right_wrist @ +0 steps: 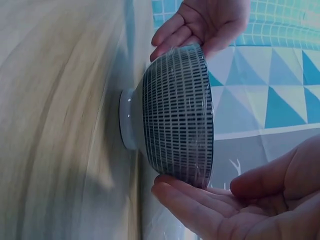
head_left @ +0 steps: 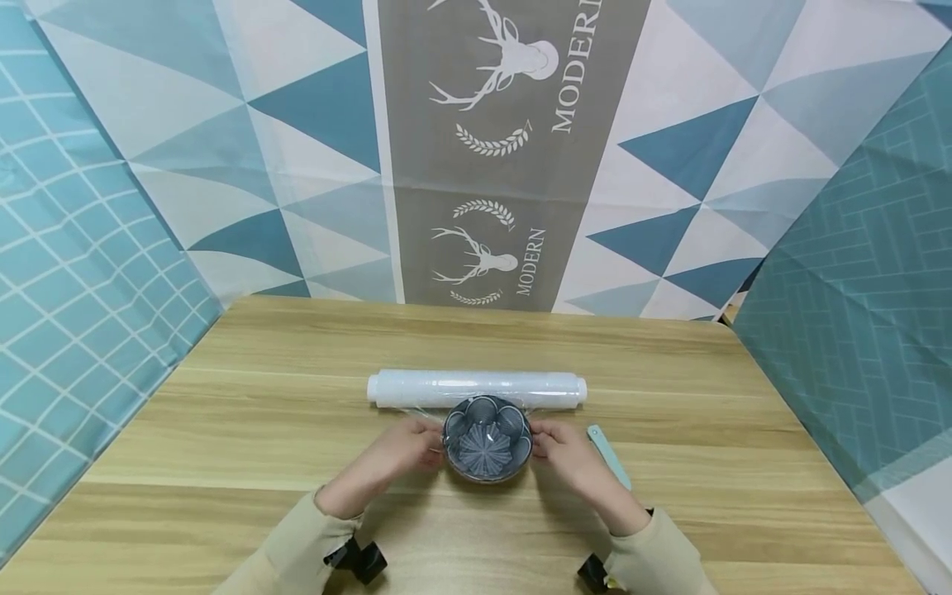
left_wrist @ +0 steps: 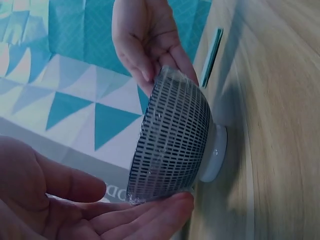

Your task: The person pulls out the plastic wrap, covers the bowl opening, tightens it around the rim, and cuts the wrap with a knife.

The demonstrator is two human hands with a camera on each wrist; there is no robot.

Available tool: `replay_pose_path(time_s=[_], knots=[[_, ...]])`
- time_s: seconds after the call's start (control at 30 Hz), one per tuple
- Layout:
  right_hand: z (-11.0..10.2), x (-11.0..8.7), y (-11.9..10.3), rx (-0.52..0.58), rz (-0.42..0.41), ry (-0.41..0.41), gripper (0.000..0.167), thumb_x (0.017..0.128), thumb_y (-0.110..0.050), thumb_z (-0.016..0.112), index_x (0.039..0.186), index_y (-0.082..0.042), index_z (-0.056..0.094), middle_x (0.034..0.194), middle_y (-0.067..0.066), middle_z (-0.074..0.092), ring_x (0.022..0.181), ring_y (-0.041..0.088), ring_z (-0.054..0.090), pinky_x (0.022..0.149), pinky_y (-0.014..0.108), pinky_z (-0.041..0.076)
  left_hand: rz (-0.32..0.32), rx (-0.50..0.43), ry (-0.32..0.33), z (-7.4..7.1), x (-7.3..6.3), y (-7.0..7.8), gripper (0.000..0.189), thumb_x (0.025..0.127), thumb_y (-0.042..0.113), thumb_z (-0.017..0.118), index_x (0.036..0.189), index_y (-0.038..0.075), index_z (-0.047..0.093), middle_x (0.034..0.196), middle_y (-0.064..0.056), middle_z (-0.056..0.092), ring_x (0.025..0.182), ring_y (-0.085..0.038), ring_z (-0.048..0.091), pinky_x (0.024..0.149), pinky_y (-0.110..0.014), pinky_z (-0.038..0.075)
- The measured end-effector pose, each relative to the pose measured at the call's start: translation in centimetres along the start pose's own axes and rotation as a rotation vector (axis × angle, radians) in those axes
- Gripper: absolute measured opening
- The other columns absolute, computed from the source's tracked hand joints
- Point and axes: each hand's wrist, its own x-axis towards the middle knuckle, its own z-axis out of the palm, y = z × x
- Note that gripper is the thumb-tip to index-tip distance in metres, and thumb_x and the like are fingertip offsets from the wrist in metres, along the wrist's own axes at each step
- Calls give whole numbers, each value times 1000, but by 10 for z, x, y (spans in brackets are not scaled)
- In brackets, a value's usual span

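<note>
A dark patterned bowl [head_left: 485,450] stands upright on the table, its foot on the wood. Clear cling film [left_wrist: 162,117] covers its rim and clings to the outer wall. On the bowl's left side, my left hand [head_left: 411,446] touches the wall with nearly straight fingers [left_wrist: 150,217], the thumb held apart. Opposite it, my right hand [head_left: 561,446] touches the other side with extended fingers [right_wrist: 200,205], its thumb also off the bowl. Just behind the bowl lies the white roll of cling film [head_left: 476,388], and wrinkled film runs between them.
A pale teal, slim tool [head_left: 610,457], perhaps a cutter, lies right of my right hand. The wooden table [head_left: 260,372] meets a patterned cloth [head_left: 320,165] at the back, with teal cloths on both sides.
</note>
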Motion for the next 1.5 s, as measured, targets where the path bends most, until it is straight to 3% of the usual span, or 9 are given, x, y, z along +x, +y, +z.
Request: replay_pose_path(time_s=[0.17, 0.33, 0.47, 0.6, 0.67, 0.83, 0.97, 1.2, 1.5], knots=[[2, 0, -2, -42, -49, -17, 32, 89, 7, 35, 114, 18, 52, 106, 28, 60, 96, 30, 61, 79, 35, 53, 63, 129, -19, 1, -5, 3, 25, 87, 8, 46, 102, -4, 63, 88, -11, 65, 80, -21, 60, 69, -36, 52], [1, 1, 2, -199, -75, 12, 28, 90, 4, 40, 108, 8, 60, 92, 18, 65, 84, 22, 62, 72, 31, 53, 49, 132, -17, 2, -6, 0, 23, 88, 12, 48, 101, -2, 60, 80, -11, 60, 70, -21, 57, 62, -35, 50], [-4, 4, 7, -425, -94, 131, 22, 90, -4, 45, 99, -1, 66, 86, 11, 67, 76, 20, 63, 67, 33, 51, 43, 58, -32, 3, -5, -8, 28, 89, 12, 47, 107, -7, 56, 81, -14, 61, 67, -22, 58, 61, -36, 52], [-16, 17, 7, -472, -139, 243, 17, 88, -6, 51, 96, 1, 65, 83, 11, 67, 68, 16, 61, 61, 29, 50, -3, -121, -58, 11, -7, -17, 40, 90, 13, 46, 120, -14, 40, 99, -24, 55, 66, -24, 59, 59, -39, 54], [-25, 28, 5, -495, -179, 256, 16, 87, -7, 55, 96, 1, 65, 82, 10, 66, 67, 14, 58, 58, 26, 49, -27, -214, -48, 21, -10, -21, 50, 90, 14, 47, 126, -15, 28, 113, -30, 40, 69, -26, 58, 59, -39, 55], [-46, 59, -4, -614, -251, 178, 24, 88, -17, 55, 105, -3, 64, 93, 9, 67, 81, 21, 62, 71, 36, 50, -12, -372, 48, 52, -14, -26, 67, 89, 16, 49, 134, -14, 9, 126, -29, 6, 90, -35, 53, 64, -38, 55], [-49, 83, -7, -689, -268, 44, 36, 90, -29, 52, 116, -6, 60, 114, 12, 62, 105, 29, 57, 90, 46, 44, 35, -478, 93, 67, -16, -28, 72, 90, 16, 48, 139, -7, 0, 132, -28, 1, 111, -44, 41, 69, -40, 55], [-34, 102, -5, -740, -227, -203, 56, 89, -41, 51, 131, -4, 46, 133, 13, 49, 123, 32, 43, 102, 48, 33, 109, -613, 43, 75, -14, -30, 71, 94, 11, 40, 138, 0, -15, 140, -35, 5, 117, -45, 42, 81, -45, 51], [-27, 104, -7, -827, -190, -215, 55, 84, -38, 60, 124, -2, 53, 122, 16, 57, 113, 34, 52, 97, 48, 39, 116, -640, 9, 73, -13, -31, 69, 95, 10, 39, 137, 0, -15, 141, -36, 4, 119, -45, 41, 83, -44, 50]])
